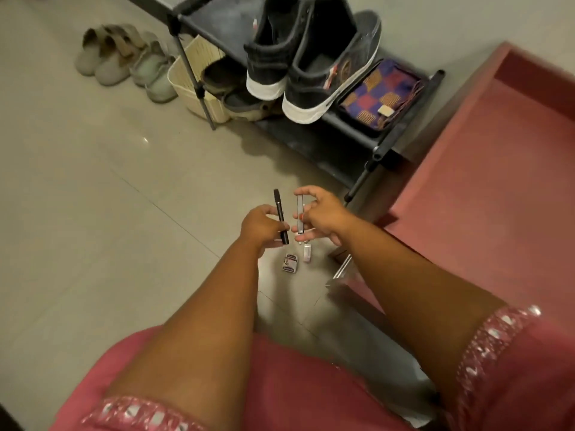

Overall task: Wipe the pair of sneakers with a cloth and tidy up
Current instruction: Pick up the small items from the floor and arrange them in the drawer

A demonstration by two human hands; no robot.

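Two black sneakers (pixel 298 63) with white soles stand side by side on the upper tier of a dark shoe rack (pixel 392 135), heels toward us, at the far centre. One folded checked cloth (pixel 381 96) in purple, red and orange lies on the same tier, just right of the right sneaker and touching its side. We count two pairs of pale shoes (pixel 124 62) on the floor at the far left, and one cream basket (pixel 194 77) under the rack holding dark footwear.

We see two hands near the centre, both above the floor. The left hand (pixel 259 223) curls its grip round one black pen-like stick (pixel 281 216), held nearly upright. The right hand (pixel 323 213) pinches one slim grey bar (pixel 300 213) between thumb and forefinger, also upright; the remaining fingers are spread loosely. The two held items stand close together but apart.

Two small items lie on the floor just below the hands: one small printed box (pixel 290 264) and one small white piece (pixel 307 251), near each other.

One pink piece of furniture (pixel 497 169) bounds the right side, its edge running close to the rack's right post. The grey tiled floor (pixel 93 197) is open to the left of the hands and between the hands and the rack.
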